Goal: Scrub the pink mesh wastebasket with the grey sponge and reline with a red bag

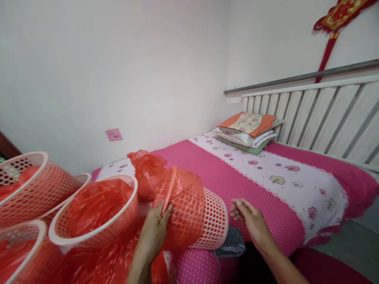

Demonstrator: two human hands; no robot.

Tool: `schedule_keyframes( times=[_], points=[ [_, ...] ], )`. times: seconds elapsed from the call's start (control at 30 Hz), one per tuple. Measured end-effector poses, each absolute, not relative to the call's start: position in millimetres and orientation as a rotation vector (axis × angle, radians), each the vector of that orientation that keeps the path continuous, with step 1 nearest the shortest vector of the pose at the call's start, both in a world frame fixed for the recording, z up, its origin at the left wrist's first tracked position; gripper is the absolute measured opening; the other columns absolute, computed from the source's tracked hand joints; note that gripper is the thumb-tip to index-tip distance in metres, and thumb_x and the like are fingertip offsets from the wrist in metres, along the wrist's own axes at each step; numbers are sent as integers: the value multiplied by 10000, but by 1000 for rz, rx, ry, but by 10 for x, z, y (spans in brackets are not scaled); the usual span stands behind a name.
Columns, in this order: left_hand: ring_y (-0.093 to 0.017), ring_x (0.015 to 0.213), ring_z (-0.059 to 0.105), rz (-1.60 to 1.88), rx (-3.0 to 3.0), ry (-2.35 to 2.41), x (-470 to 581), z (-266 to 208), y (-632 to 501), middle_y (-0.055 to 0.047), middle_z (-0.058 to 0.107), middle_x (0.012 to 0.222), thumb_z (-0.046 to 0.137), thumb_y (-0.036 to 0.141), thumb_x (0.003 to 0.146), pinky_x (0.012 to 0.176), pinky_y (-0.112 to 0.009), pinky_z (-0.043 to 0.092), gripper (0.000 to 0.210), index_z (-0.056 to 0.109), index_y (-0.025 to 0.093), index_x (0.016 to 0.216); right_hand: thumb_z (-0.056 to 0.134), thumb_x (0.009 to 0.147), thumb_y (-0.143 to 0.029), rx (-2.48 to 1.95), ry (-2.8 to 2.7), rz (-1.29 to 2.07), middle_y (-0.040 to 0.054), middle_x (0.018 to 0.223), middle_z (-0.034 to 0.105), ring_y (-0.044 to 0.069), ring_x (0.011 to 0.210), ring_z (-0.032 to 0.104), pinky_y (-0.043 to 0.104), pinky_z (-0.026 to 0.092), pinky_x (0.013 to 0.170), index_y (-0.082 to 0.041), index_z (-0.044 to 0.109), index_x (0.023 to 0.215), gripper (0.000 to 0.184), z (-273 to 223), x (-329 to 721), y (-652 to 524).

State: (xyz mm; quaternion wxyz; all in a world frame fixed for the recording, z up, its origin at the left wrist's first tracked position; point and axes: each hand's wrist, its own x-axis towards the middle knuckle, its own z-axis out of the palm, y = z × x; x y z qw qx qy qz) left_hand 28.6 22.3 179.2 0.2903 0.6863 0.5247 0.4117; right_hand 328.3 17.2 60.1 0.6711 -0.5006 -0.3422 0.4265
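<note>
A pale pink plastic wastebasket [215,219] with a perforated wall lies tilted on its side, its base toward the right. A thin red plastic bag [188,197] covers its mouth and much of its wall. My left hand [158,221] is closed on the basket's rim with the bag over it, thumb on the outside. Just off the basket's base, my right hand [248,217] hangs with its fingers curled in, touching nothing, and no object shows in it. Behind the basket, a crumpled part of red plastic bag [148,169] stands up.
Several bag-lined baskets crowd the left, among them a near basket [134,193] and an upper basket [59,185]. A dark folded cloth [231,242] lies by the held basket's base. Folded bedding [248,130] is stacked on the pink bed [266,197], against a white headboard [319,118].
</note>
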Motion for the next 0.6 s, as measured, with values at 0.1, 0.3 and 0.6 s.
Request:
schedule_keyframes(
  times=[0.1,0.3,0.6],
  points=[
    [-199,719,580,1030,1893,1429,341,1784,213,-26,665,765,444,502,960,720,-308,444,367,597,207,804,790,715,-724,-1047,-874,1055,41,783,734,178,677,671,298,539,628,-197,732,904,563,894,3006,152],
    [-192,660,550,975,1955,1489,354,1783,224,-3,625,692,402,518,985,676,-306,397,402,589,214,800,773,648,-810,-1109,-1050,1306,45,710,738,142,595,643,262,478,566,-195,665,764,635,892,2497,167],
    [-197,626,560,894,2017,1561,376,1778,201,-23,636,682,369,443,991,655,-319,360,356,559,219,789,823,635,-721,-1016,-1063,1507,-33,543,612,93,449,506,236,322,465,-206,618,783,574,597,2199,58]
  ],
)
